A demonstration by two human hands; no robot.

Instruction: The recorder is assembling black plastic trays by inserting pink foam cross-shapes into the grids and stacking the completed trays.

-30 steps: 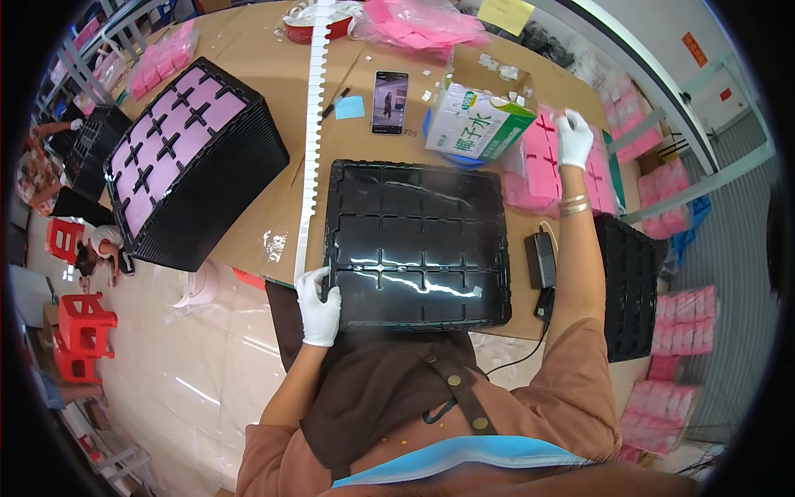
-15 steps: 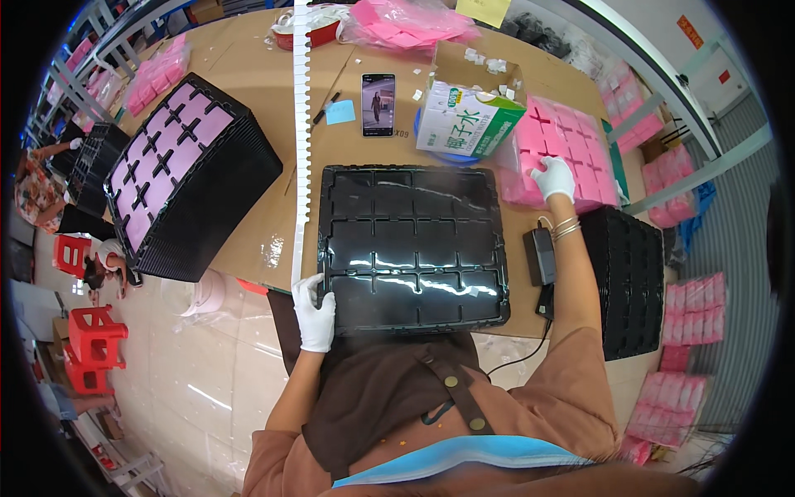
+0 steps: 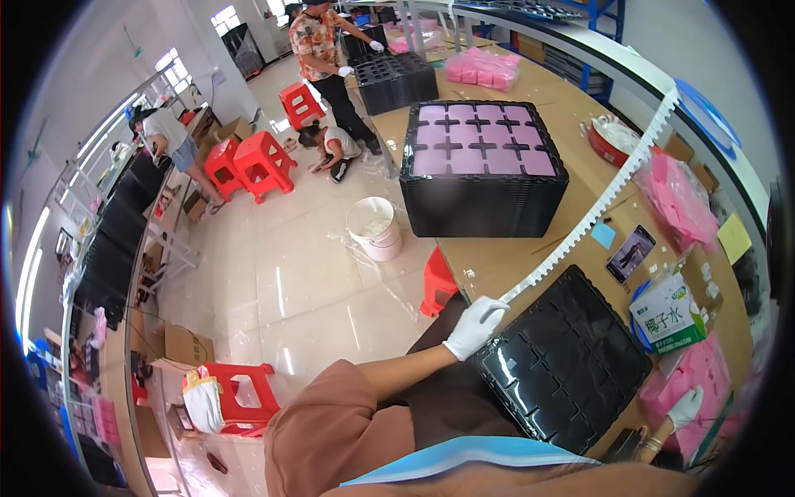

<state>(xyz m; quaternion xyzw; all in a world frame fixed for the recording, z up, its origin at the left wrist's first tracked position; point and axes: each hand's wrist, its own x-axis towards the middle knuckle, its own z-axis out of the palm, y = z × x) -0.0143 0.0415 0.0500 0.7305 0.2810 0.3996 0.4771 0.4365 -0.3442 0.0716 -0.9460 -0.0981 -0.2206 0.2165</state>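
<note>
My left hand (image 3: 476,330), in a white glove, rests at the left corner of a black molded plastic tray (image 3: 571,356). Its fingers are loosely bent and apart, by the lower end of a long white toothed strip (image 3: 592,211). In another white glove, my right hand (image 3: 686,407) lies on pink sheet-like pieces (image 3: 704,373) in clear plastic at the lower right; its fingers look stretched out, with nothing visible in them. The black tray shines and sits at the table's near edge, between my hands.
Farther along the table stands a black tray stack (image 3: 484,203) topped with lilac pieces. A phone (image 3: 631,253) and an open carton (image 3: 669,311) lie beyond the tray. On the floor are a white bucket (image 3: 374,228), red stools (image 3: 263,164) and a crouching child (image 3: 335,149). A co-worker (image 3: 319,50) stands behind.
The view has swung left, bringing more floor, stools and other people into sight. My hands stay by the tray and the pink pieces.
</note>
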